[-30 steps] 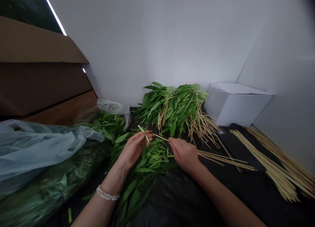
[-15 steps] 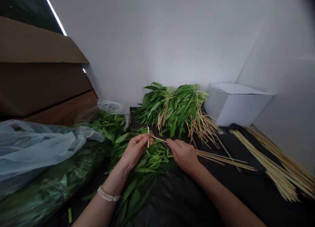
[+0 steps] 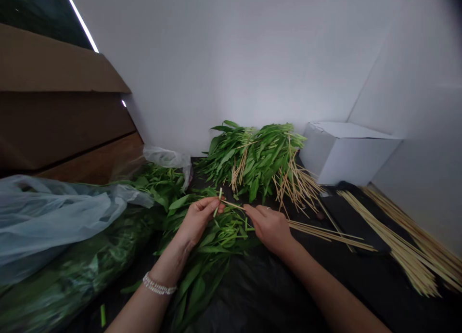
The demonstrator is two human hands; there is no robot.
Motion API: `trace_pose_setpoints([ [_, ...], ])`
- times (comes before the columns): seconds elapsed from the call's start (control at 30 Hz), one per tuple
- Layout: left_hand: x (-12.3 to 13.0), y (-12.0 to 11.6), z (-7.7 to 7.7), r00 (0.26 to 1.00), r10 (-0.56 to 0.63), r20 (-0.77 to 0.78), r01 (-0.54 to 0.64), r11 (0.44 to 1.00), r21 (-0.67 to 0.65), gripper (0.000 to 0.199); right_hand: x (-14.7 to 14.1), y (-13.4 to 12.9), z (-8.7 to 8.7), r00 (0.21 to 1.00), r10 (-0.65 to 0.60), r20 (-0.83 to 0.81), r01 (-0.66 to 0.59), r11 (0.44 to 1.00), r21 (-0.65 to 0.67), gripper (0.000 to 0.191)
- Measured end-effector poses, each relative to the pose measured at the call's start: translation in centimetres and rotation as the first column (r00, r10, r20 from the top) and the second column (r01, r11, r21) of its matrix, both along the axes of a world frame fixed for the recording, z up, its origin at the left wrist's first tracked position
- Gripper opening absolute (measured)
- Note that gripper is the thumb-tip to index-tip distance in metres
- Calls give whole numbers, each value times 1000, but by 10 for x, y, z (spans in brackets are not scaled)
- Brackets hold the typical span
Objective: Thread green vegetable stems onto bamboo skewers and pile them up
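Observation:
Between the thumb and fingers of my left hand (image 3: 198,218) is a short pale-green stem (image 3: 218,202), tilted a little to the right at its top. My right hand (image 3: 270,226) grips a thin wooden skewer (image 3: 234,205), with more skewers (image 3: 330,233) sticking out behind that hand. The held skewer's tip reaches the stem at my left fingertips; whether it has pierced the stem I cannot tell. Loose leafy green stalks (image 3: 202,256) lie beneath and in front of both hands.
Leafy bunches with skewers (image 3: 260,155) are piled against the white wall. A plastic bag of greens (image 3: 72,217) lies left, below a cardboard box (image 3: 61,111). At right are a white box (image 3: 357,152), a dark flat object (image 3: 357,227) and long skewers (image 3: 393,246).
The stem in my left hand has tipped from nearly upright to a slant, its top leaning right. Both hands have stayed almost in place.

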State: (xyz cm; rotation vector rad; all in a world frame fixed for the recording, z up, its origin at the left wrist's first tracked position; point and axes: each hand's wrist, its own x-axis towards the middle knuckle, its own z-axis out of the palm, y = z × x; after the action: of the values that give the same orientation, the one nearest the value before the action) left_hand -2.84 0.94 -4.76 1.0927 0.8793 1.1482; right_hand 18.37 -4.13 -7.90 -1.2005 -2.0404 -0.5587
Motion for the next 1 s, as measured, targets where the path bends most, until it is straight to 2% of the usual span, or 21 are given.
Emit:
trace_pose_setpoints([
  [0.47, 3, -4, -2, 993, -85, -79, 90, 993, 73, 28, -4, -1, -5, 999, 31, -12, -30, 999, 24, 28],
  [0.7, 9, -8, -8, 963, -144, -228, 180, 973, 145, 24, -11, -3, -5, 999, 49, -3, -49, 999, 5, 27],
  [0.8, 10, -10, -6, 944, -174, -280, 231, 955, 187, 34, -12, -4, 0, 998, 61, -32, -60, 998, 18, 26],
  [0.93, 10, -14, -1, 914, -227, -338, 303, 933, 193, 61, -5, -7, 10, 987, 72, -147, -60, 995, 82, 26],
  [1.0, 10, -15, -3, 893, -205, -400, 312, 924, 221, 60, 1, -8, 14, 976, 54, -212, -29, 993, 116, 25],
])
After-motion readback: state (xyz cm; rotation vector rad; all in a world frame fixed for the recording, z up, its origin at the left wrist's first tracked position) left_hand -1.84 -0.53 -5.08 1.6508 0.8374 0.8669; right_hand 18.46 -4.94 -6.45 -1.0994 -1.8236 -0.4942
